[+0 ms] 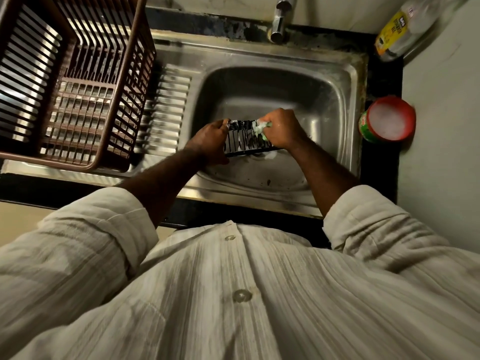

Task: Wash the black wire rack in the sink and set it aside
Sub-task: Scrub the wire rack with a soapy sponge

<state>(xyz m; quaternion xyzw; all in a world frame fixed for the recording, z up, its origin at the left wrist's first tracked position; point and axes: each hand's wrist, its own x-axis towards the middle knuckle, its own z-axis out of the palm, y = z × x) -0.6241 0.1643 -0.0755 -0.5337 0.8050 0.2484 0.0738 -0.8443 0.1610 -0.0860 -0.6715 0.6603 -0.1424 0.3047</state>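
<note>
From the head camera, the left hand [211,137] is gripping the left end of the black wire rack [246,139], fingers curled shut around its frame, holding it above the sink basin [324,100]. The right hand [281,128] is closing its fingers on a soapy green scrubber [261,128], pressing it against the rack's far right wires. Scrubbing is probably underway; doing it well likely means working the scrubber along each wire toward the left fingers, turning the rack, then rinsing under the tap [279,22]. The brown dish basket [78,81], beyond the left fingers, looks a fit resting place.
</note>
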